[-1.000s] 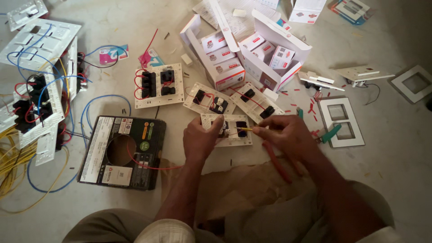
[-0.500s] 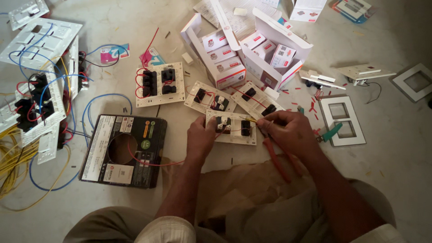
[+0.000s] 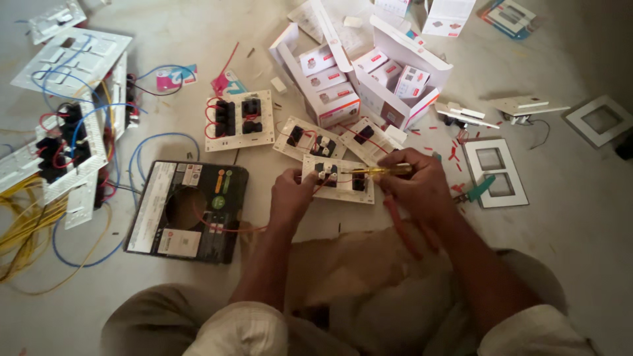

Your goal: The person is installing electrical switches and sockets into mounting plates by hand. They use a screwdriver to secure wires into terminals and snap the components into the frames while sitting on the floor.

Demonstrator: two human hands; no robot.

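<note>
Loads of electrical bits all over the floor [image 3: 580,217] here, so going from the left edge. Over there is a white switch panel [image 3: 69,142] lying tilted, with blue wires [image 3: 142,148] and red ones looped through its black sockets, and yellow wires [image 3: 26,231] bunched right at the edge below it. Next along, a dark flat box [image 3: 188,211] with a round hole in it sits near the person's left knee. Just above that is a white plate [image 3: 239,120] with four black modules and red jumpers.

Left hand [image 3: 293,198] is closed on the near-left edge of the switch plate [image 3: 337,179], thumb and fingers pinching it, holding it slightly off the floor in front of the lap. That plate has two black-and-white modules fitted and a red wire [image 3: 224,227] trailing off toward the dark box. Two more plates [image 3: 330,140] lie flat just behind it, touching or nearly so.

Right hand [image 3: 419,188] is wrapped around a yellow-handled screwdriver [image 3: 382,171], with the tip pointing left onto the right module of the held plate. Can't tell if it's actually seated in a screw.

Behind all that, open white cartons [image 3: 369,79] full of small red-and-white boxes. Right of the hand there's a green-handled tool [image 3: 480,188] resting on an empty two-gang frame [image 3: 494,173], red wire offcuts scattered next to it, and another square frame [image 3: 600,120] by the right edge.
</note>
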